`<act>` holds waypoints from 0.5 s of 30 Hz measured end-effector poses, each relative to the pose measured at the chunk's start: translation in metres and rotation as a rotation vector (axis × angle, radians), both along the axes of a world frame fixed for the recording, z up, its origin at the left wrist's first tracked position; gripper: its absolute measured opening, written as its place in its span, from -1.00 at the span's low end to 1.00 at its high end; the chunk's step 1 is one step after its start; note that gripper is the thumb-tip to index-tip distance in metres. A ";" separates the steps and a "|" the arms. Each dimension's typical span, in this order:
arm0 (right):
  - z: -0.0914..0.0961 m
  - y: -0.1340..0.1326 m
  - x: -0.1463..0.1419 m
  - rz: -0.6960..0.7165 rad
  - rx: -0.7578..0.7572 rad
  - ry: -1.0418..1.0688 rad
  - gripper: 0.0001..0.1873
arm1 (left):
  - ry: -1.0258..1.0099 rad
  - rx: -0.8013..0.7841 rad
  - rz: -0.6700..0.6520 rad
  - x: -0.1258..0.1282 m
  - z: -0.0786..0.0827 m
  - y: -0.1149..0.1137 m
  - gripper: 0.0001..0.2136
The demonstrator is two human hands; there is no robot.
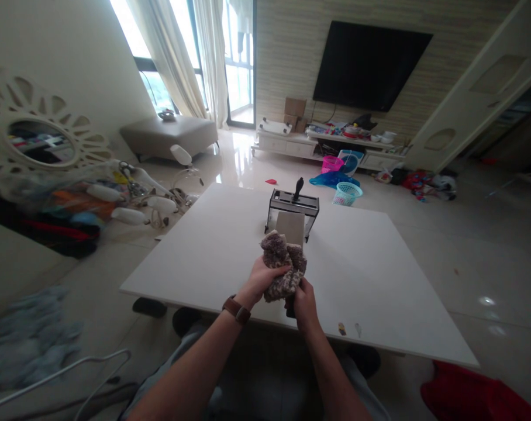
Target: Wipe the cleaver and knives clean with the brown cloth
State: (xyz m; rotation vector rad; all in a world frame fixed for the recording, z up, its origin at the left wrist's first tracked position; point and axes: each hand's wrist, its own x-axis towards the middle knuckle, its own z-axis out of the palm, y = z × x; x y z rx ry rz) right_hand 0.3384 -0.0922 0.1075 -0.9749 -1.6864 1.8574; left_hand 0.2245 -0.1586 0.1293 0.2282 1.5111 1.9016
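A bunched, fuzzy brown-grey cloth (284, 275) is in my left hand (261, 278), with the thumb across its top. The cloth wraps over the near part of a cleaver (290, 228), whose broad grey blade points away from me. My right hand (306, 305) closes around the cleaver's dark handle, close to the table's near edge. Just beyond the blade stands a knife rack (294, 200) with a dark frame and clear sides. One black knife handle (298, 188) sticks up from its slotted top. The cloth hides part of the blade.
The white table (195, 251) carries two small flat marks or bits near its front right edge. Beyond it on the floor stand a light-blue basket (347, 193) and a pink basket (332, 164). A lamp with several white shades (160, 203) lies to the left.
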 end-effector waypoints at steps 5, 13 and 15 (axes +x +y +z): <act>0.006 0.001 0.000 0.024 0.007 -0.002 -0.84 | 0.033 -0.015 -0.013 -0.010 0.007 -0.002 -0.51; 0.004 -0.001 0.003 0.096 0.042 -0.066 -0.85 | -0.062 0.089 0.274 -0.043 0.001 -0.012 -0.51; 0.003 -0.002 0.004 0.096 0.065 -0.086 -0.85 | -0.075 0.127 0.329 -0.049 -0.001 -0.014 -0.51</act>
